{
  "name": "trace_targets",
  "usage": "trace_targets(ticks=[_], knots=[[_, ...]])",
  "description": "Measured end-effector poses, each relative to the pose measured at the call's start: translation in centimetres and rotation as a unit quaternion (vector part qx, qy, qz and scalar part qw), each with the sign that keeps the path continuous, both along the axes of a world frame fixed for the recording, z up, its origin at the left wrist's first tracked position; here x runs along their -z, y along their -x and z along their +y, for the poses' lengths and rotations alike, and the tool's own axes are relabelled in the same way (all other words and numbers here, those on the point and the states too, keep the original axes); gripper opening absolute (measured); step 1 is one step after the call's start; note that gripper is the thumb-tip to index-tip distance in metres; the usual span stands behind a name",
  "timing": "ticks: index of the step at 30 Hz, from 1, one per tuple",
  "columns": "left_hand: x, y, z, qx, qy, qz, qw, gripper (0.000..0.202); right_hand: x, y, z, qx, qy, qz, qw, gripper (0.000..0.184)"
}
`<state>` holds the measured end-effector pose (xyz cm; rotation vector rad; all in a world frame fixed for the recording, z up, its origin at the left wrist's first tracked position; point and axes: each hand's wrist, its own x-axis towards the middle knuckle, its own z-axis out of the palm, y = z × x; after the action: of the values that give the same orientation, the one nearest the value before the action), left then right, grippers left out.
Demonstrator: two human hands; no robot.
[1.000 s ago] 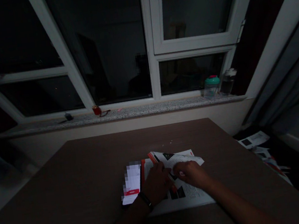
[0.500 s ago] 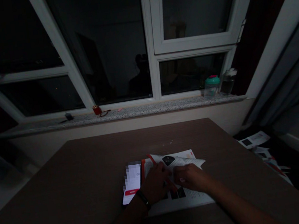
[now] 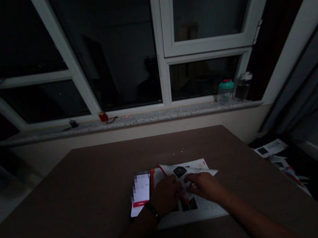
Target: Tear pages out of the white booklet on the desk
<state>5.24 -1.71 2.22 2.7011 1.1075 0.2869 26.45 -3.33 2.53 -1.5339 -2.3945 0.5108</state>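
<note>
While the left hand and right hand rest their grips together on the creased leaflet at six o'clock on the bench, clamp unclear, a hard tug could rip it or skid it into the phone at nine o'clock.

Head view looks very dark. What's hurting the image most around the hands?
In the head view, dim light leaves the left hand and right hand short of detail; the phone screen glares, partly pixelated; the wide lens slants the window frame.
</note>
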Motion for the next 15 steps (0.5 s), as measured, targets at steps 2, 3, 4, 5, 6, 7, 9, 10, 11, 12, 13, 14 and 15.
trace_targets(ticks=[2, 3, 4, 5, 6, 7, 9, 10, 11, 12, 13, 14, 15], knots=[[0.17, -0.22, -0.02, -0.007, -0.003, -0.005, 1.000, 0.014, 0.10, 0.05, -0.01, 0.004, 0.003, -0.016, 1.000, 0.029], [0.24, -0.29, -0.06, -0.010, -0.004, -0.007, 1.000, 0.014, 0.14, 0.07, -0.03, 0.004, 0.002, -0.021, 1.000, 0.029], [0.30, -0.34, -0.10, -0.012, -0.005, -0.010, 1.000, 0.014, 0.15, 0.08, -0.05, 0.002, 0.001, -0.023, 1.000, 0.029], [0.34, -0.35, -0.16, -0.012, -0.006, -0.011, 1.000, 0.014, 0.16, 0.08, -0.07, -0.002, -0.001, -0.022, 1.000, 0.029], [0.37, -0.33, -0.22, -0.010, -0.005, -0.011, 1.000, 0.016, 0.16, 0.09, -0.09, -0.006, -0.002, -0.021, 1.000, 0.029], [0.39, -0.29, -0.28, -0.009, -0.004, -0.012, 1.000, 0.019, 0.16, 0.09, -0.10, -0.008, -0.002, -0.021, 1.000, 0.029], [0.39, -0.19, -0.39, -0.010, -0.001, -0.012, 1.000, 0.025, 0.16, 0.12, -0.11, -0.010, 0.000, -0.022, 1.000, 0.028], [0.38, -0.15, -0.43, -0.011, 0.000, -0.014, 1.000, 0.027, 0.17, 0.13, -0.11, -0.010, 0.002, -0.024, 1.000, 0.028], [0.36, -0.13, -0.46, -0.012, 0.001, -0.015, 1.000, 0.027, 0.18, 0.15, -0.10, -0.009, 0.002, -0.026, 1.000, 0.028], [0.33, -0.13, -0.48, -0.013, 0.001, -0.016, 1.000, 0.027, 0.19, 0.17, -0.09, -0.008, 0.001, -0.029, 1.000, 0.027], [0.29, -0.14, -0.49, -0.013, 0.001, -0.016, 1.000, 0.026, 0.21, 0.19, -0.09, -0.008, -0.001, -0.031, 0.999, 0.027], [0.25, -0.16, -0.49, -0.012, 0.001, -0.016, 1.000, 0.025, 0.21, 0.21, -0.10, -0.009, -0.004, -0.033, 0.999, 0.026], [0.21, -0.19, -0.48, -0.010, 0.002, -0.015, 1.000, 0.025, 0.21, 0.23, -0.11, -0.009, -0.006, -0.034, 0.999, 0.026]])
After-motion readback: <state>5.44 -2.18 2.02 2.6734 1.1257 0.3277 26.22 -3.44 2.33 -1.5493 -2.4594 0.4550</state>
